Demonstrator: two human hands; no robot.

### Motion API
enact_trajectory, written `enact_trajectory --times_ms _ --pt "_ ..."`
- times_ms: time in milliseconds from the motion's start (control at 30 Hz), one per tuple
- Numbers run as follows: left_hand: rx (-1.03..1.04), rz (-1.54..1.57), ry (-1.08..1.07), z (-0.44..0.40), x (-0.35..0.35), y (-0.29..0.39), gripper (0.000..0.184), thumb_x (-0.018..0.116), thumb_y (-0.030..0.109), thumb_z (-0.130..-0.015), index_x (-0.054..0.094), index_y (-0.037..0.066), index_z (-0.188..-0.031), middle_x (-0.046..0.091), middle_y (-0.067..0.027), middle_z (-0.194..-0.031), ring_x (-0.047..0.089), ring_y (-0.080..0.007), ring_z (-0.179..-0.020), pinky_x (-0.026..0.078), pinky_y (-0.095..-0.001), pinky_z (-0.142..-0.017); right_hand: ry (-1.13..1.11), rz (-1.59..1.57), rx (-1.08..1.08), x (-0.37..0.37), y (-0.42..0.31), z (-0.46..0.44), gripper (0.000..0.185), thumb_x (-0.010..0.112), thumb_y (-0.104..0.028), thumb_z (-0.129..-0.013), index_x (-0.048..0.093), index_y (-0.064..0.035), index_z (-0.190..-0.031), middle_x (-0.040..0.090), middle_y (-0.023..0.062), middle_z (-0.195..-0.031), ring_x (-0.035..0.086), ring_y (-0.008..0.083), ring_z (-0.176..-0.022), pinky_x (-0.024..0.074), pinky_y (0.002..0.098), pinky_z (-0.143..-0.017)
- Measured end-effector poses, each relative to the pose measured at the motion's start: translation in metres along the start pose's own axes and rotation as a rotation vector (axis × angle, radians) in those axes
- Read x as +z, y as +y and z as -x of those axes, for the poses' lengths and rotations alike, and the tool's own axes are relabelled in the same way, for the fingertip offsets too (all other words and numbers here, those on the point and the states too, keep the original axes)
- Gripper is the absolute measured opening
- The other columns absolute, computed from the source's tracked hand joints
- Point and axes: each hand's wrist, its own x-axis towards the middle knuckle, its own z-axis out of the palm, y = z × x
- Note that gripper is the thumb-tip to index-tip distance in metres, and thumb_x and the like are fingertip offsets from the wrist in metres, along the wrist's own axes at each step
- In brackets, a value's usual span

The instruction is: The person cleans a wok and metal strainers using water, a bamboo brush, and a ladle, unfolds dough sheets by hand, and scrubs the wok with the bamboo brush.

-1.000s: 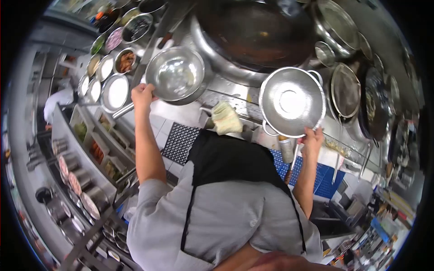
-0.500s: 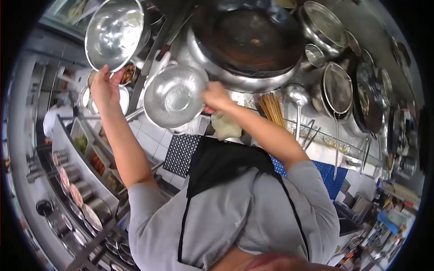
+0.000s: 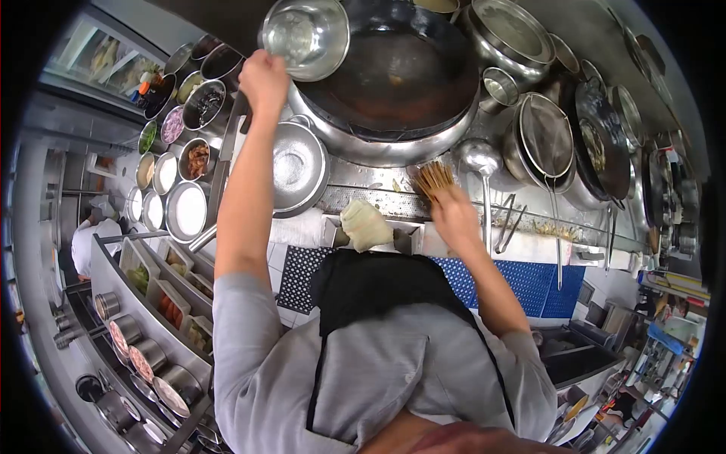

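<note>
at the edge of a dark wok (image 3: 393, 87), the left hand (image 3: 263, 79) pinches a metal bowl (image 3: 311, 41) by its rim — the right hand (image 3: 455, 219) grips a bamboo brush (image 3: 433, 180) (near the wok); handling both seems to call for steady wrists.

A blue mat (image 3: 538, 286) and black mat (image 3: 296, 286) lie on pale floor tiles (image 3: 277, 259).

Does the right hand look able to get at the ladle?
Probably yes: the ladle lies close beside the right hand, nothing visible between them, though it seems to hold the bamboo brush.
</note>
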Motion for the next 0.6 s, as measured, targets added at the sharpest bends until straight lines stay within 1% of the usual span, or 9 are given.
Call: enact_trajectory --times_ms 33,67,133,233,333,367,467,533,600 --pt "0.164 -0.101 0.033 -0.004 0.012 0.004 0.019 0.061 0.019 -0.085 0.067 0.000 -0.086 0.069 -0.0260 -0.099 0.067 -0.0473 -0.085 0.054 -0.0538 -0.082 -0.028 0.194 0.077 -0.006 0.016 0.021 0.040 0.068 -0.020 -0.086 0.062 -0.0074 -0.123 0.062 0.0188 -0.111 0.064 0.0401 -0.091 0.0539 0.0498 -0.081" --pt "0.280 -0.118 0.131 -0.008 0.034 0.002 0.020 0.060 0.018 -0.087 0.067 0.000 -0.091 0.067 -0.0264 -0.112 0.068 -0.0468 -0.088 0.055 -0.0543 -0.083 -0.094 0.257 0.150 -0.010 0.026 0.043 0.050 0.071 -0.022 -0.084 0.057 -0.0083 -0.130 0.062 0.0191 -0.110 0.064 0.0403 -0.092 0.0542 0.0493 -0.081" --pt "0.327 -0.072 0.184 -0.008 0.069 0.006 0.022 0.062 0.023 -0.088 0.064 0.001 -0.089 0.068 -0.0244 -0.105 0.067 -0.0447 -0.093 0.052 -0.0548 -0.082 -0.224 0.381 0.303 -0.013 0.039 0.078 0.070 0.075 -0.026 -0.082 0.047 -0.0102 -0.144 0.061 0.0195 -0.110 0.064 0.0406 -0.093 0.0548 0.0485 -0.082" --pt "0.332 -0.126 -0.026 0.001 0.095 0.019 0.023 0.060 0.022 -0.089 0.064 0.000 -0.091 0.068 -0.0257 -0.105 0.066 -0.0466 -0.093 0.053 -0.0550 -0.085 -0.273 0.262 0.463 0.002 0.044 0.095 0.085 0.077 -0.023 -0.080 0.036 -0.0122 -0.153 0.062 0.0224 -0.111 0.065 0.0398 -0.092 0.0554 0.0443 -0.083" --pt "0.200 -0.140 -0.220 0.005 0.102 0.030 0.023 0.059 0.022 -0.088 0.065 -0.001 -0.090 0.070 -0.0256 -0.103 0.066 -0.0467 -0.096 0.054 -0.0531 -0.085 -0.304 -0.332 0.597 -0.026 0.053 0.096 0.084 0.075 -0.013 -0.079 0.035 -0.0114 -0.154 0.065 0.0204 -0.112 0.067 0.0333 -0.088 0.0560 0.0407 -0.079" --pt "0.185 -0.195 -0.236 0.005 0.100 0.033 0.022 0.058 0.017 -0.088 0.066 -0.004 -0.090 0.071 -0.0262 -0.097 0.072 -0.0401 -0.082 0.057 -0.0464 -0.081 -0.218 -0.637 0.523 -0.026 0.067 0.101 0.083 0.070 -0.005 -0.080 0.034 -0.0097 -0.154 0.067 0.0164 -0.115 0.067 0.0270 -0.090 0.0557 0.0387 -0.081" --pt "-0.292 0.080 -0.497 -0.002 0.089 0.040 0.021 0.061 0.017 -0.086 0.066 -0.003 -0.085 0.073 -0.0201 -0.082 0.074 -0.0303 -0.067 0.058 -0.0393 -0.079 -0.200 -1.088 0.571 -0.099 0.053 0.097 0.082 0.071 -0.004 -0.082 0.034 -0.0087 -0.155 0.065 0.0117 -0.117 0.066 0.0234 -0.091 0.0548 0.0363 -0.084" --pt "-0.342 0.076 -0.507 0.000 0.087 0.040 0.020 0.062 0.017 -0.086 0.066 -0.002 -0.082 0.072 -0.0149 -0.073 0.072 -0.0239 -0.058 0.058 -0.0345 -0.078 -0.121 -1.119 0.510 -0.137 0.029 0.068 0.080 0.072 -0.010 -0.085 0.034 -0.0088 -0.155 0.063 0.0149 -0.128 0.066 0.0289 -0.105 0.0508 0.0366 -0.095" --pt "-0.374 0.086 -0.532 0.002 0.085 0.042 0.019 0.062 0.017 -0.085 0.067 -0.002 -0.084 0.073 -0.0154 -0.074 0.073 -0.0251 -0.060 0.058 -0.0350 -0.078 -0.052 -0.632 0.164 -0.143 0.033 0.018 0.079 0.071 -0.017 -0.088 0.032 -0.0111 -0.157 0.056 0.0170 -0.142 0.058 0.0291 -0.126 0.0427 0.0384 -0.107"
